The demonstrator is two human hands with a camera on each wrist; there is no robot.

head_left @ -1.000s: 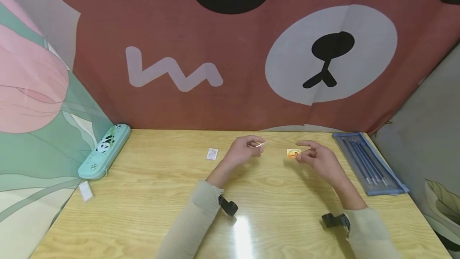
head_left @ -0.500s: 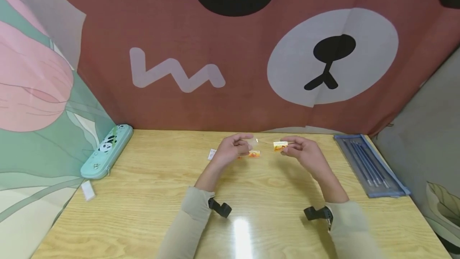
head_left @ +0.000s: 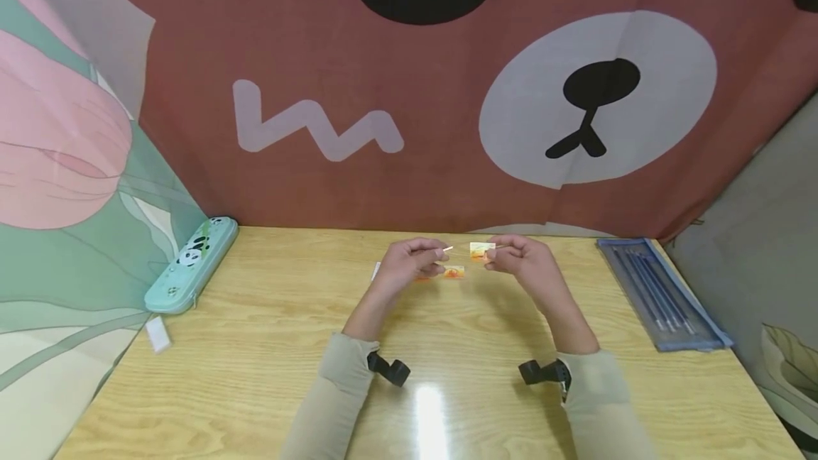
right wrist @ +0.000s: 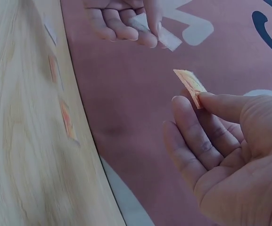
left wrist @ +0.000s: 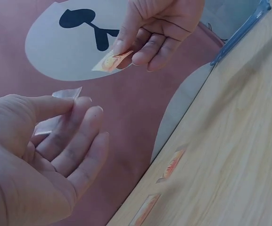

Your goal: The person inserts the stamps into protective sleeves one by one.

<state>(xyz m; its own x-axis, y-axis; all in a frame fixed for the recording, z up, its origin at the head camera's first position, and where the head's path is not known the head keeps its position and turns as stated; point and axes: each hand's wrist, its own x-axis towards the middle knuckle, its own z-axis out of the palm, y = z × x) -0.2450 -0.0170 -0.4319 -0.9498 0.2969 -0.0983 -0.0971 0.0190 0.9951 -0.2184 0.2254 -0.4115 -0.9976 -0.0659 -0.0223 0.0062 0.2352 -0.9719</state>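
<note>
My left hand [head_left: 402, 265] pinches a small translucent sleeve-like piece [left wrist: 67, 93] between thumb and fingers, above the table's far part. Facing it, my right hand [head_left: 527, 261] holds a yellow-orange postage stamp [right wrist: 189, 84] by one end between thumb and index finger. A small gap separates this stamp from the translucent piece. Below the hands, an orange stamp [head_left: 454, 272] lies on the table. The wrist views show a second orange stamp [left wrist: 145, 210] in line with it, mostly covered by my left hand in the head view. Farther along lies a pale stamp [right wrist: 50, 32].
A mint panda pencil case [head_left: 192, 265] lies at the table's left edge, with a white eraser-like block [head_left: 157, 334] in front of it. On the right is a blue-edged mesh pouch [head_left: 661, 297] holding pencil-like sticks. A printed cloth [head_left: 319, 194] hangs behind the wooden table [head_left: 255, 375].
The right hand has moved left with its stamp, closing in on the left hand. The left hand has shifted left, so an orange stamp on the table now shows beside it.
</note>
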